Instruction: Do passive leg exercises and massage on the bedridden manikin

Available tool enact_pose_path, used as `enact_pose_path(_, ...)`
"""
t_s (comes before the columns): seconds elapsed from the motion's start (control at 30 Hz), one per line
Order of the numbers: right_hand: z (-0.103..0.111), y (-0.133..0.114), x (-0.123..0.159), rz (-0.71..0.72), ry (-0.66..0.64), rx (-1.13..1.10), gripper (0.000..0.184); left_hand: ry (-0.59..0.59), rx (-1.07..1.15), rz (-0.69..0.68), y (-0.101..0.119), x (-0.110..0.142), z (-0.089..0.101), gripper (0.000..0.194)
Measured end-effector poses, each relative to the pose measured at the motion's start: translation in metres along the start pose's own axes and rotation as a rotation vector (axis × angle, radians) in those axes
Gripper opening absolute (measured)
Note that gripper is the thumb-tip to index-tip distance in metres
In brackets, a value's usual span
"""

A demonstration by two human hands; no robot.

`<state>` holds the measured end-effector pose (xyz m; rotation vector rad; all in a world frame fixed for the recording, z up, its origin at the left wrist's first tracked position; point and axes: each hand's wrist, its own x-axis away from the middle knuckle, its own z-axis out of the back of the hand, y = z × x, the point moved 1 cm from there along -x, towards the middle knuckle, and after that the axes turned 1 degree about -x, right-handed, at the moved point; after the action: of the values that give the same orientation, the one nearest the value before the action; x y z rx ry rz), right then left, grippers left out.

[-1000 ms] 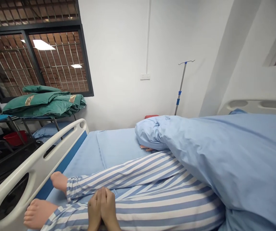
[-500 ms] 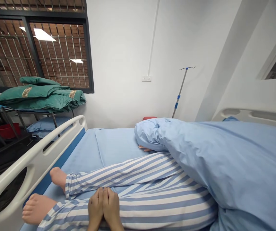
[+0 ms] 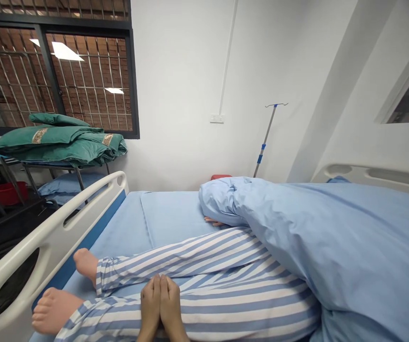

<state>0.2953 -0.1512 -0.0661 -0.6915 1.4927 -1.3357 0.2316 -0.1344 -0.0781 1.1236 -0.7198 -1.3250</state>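
My left hand (image 3: 150,299) and my right hand (image 3: 170,301) are side by side, their inner edges pressed together. Both have the backs up and the fingers curled down and under, so the fingertips and anything in them are hidden. They are over the nearer lower leg of a figure in blue-and-white striped trousers (image 3: 233,308); whether they touch the cloth I cannot tell. To their left are the figure's bare nearer foot (image 3: 56,308) and farther foot (image 3: 86,263). A light blue quilt (image 3: 297,223) covers the figure's upper part, with some fingers (image 3: 213,221) showing under its edge.
The bed's white end board (image 3: 79,204) stands at the left, another board (image 3: 379,175) at the right. Beyond the bed are an IV pole (image 3: 265,140) and a red object (image 3: 221,176). Green folded quilts (image 3: 62,142) lie beneath the window; a red bucket (image 3: 8,193) is farther left.
Both my hands have shifted slightly to the right along the trouser leg, still side by side. The figure and the quilt lie as before; the camera view has tilted a little.
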Motion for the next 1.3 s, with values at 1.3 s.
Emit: enact_pose_path(1.3,0.073,0.006,-0.009,0.039,-0.03,0.385,0.038,-0.124,-0.172,-0.068,0.024,0.021,-0.043,0.043)
